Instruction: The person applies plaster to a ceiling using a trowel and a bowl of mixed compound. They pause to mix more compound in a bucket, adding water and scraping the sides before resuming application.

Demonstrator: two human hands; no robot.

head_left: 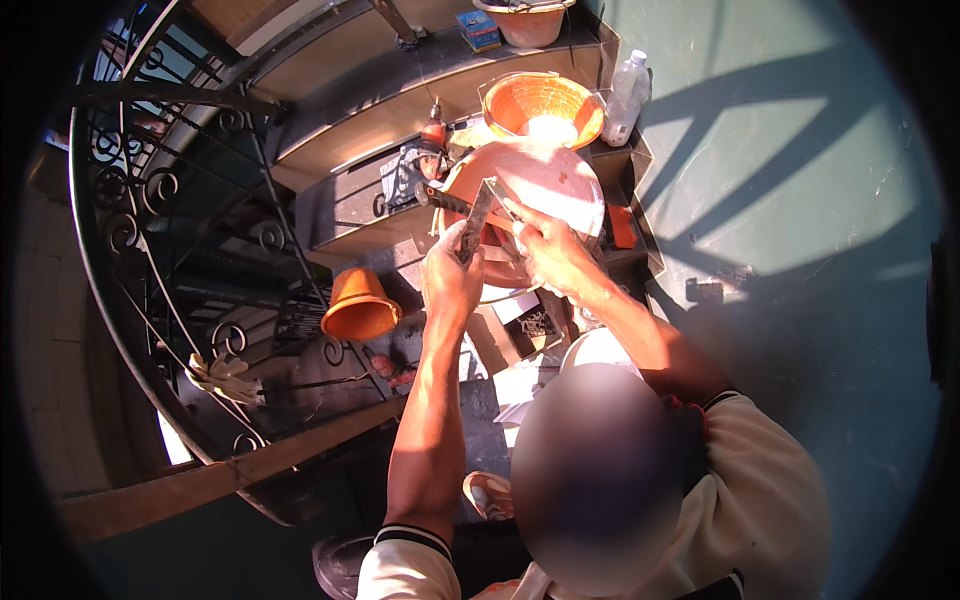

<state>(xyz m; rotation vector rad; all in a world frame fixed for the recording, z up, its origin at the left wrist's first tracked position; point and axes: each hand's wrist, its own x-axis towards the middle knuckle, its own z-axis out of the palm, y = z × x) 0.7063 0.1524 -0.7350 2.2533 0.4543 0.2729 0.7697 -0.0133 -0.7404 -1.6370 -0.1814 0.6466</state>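
My left hand [452, 278] is closed around the lower end of a narrow grey flat blade [478, 218] with pale smears. My right hand [550, 250] reaches in from the right, fingers closed on a thin, light-edged piece that meets the blade's upper end; its kind is unclear. A dark handle [442, 199] crosses behind the blade, and I cannot tell what it belongs to. Both hands are above the near left part of a large round pinkish tub [560, 185]. Just beyond the tub stands an orange bucket [545, 100].
Stair steps [370, 110] carry a red drill [433, 135], a plastic bottle [628, 97] and a blue box [478, 32]. A tipped orange bucket [360, 305] lies left. An iron railing [85, 230] holds a glove [222, 378]. A wooden board [250, 465] spans lower left. A wall [770, 200] rises right.
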